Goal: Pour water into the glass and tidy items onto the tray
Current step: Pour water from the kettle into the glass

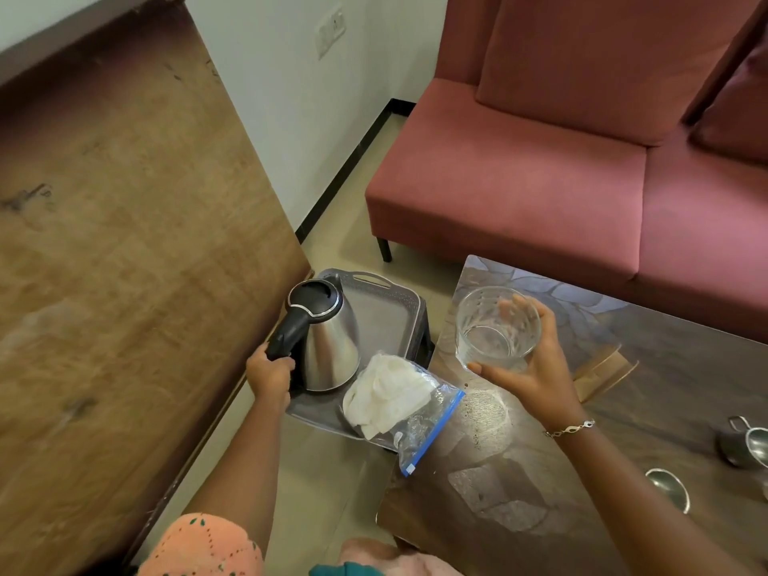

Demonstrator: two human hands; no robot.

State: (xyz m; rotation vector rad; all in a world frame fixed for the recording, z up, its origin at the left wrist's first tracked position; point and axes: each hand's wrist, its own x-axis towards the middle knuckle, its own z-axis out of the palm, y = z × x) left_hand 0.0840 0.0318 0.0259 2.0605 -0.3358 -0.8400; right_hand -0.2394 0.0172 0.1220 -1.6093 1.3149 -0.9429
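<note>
A steel kettle (328, 347) with a black lid and handle stands upright on the grey tray (384, 313), which sits low beside the table. My left hand (270, 374) grips the kettle's handle. My right hand (528, 367) holds a clear glass (496, 328) above the table's near left corner; a little water shows in its bottom. A zip bag (399, 405) with white cloth inside lies across the tray's near edge and the table's corner.
The patterned table (540, 471) carries a folded brown paper piece (602, 370), a small steel jug (744, 444) and a steel bowl (669, 488) at the right. A pink sofa (561, 168) stands behind. A wooden panel (124, 243) fills the left.
</note>
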